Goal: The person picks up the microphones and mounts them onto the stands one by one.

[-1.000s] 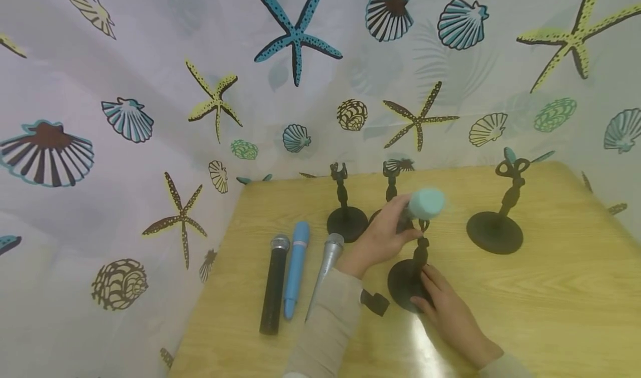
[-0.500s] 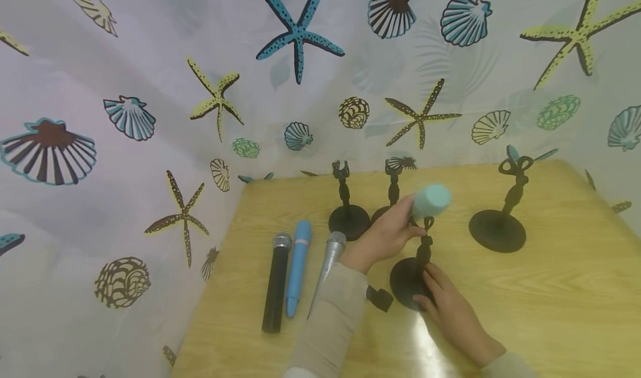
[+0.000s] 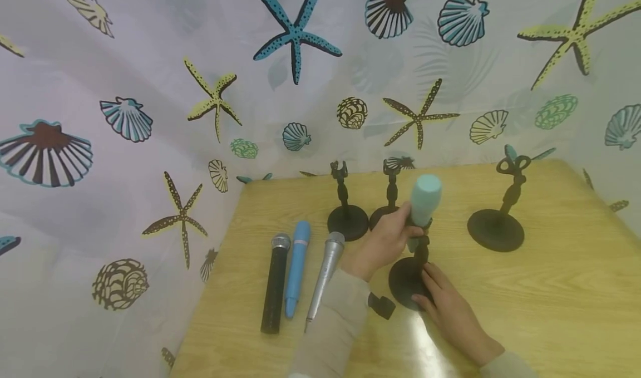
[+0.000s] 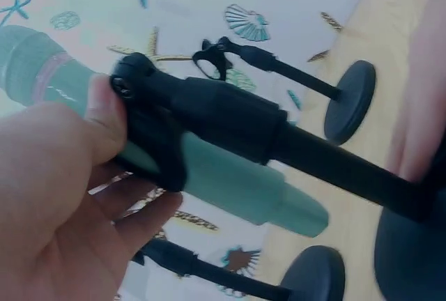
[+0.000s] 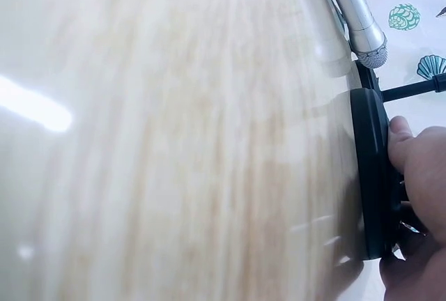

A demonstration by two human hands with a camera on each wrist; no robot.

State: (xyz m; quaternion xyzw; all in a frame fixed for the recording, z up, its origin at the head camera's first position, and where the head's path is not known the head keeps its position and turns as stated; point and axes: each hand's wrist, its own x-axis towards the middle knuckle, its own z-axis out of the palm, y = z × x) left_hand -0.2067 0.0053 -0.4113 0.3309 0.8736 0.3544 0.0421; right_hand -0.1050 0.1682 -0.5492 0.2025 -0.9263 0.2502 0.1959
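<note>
My left hand [image 3: 383, 241] grips a mint-green microphone [image 3: 425, 197], its rounded head up. In the left wrist view the microphone's body [image 4: 233, 182] runs through the ring-shaped clip [image 4: 157, 141] of a black desk microphone stand, its narrow tail showing beyond the clip. My thumb lies on the microphone beside the clip, with fingers under it. My right hand [image 3: 453, 314] holds that stand low down, fingers beside the post and thumb on the round base [image 3: 403, 280]. In the right wrist view the base [image 5: 369, 175] sits edge-on against the tabletop.
Left on the wooden table [image 3: 566, 311] lie a black microphone [image 3: 274, 289], a blue one [image 3: 297, 266] and a silver one [image 3: 328, 266]. Two stands [image 3: 348, 222] are at the back, another [image 3: 496, 230] at right. A small black piece [image 3: 383, 305] lies near the held base.
The mint-green microphone has tipped more upright and its body now sits lower against the stand's clip, the left hand moving with it. The right hand stays at the base.
</note>
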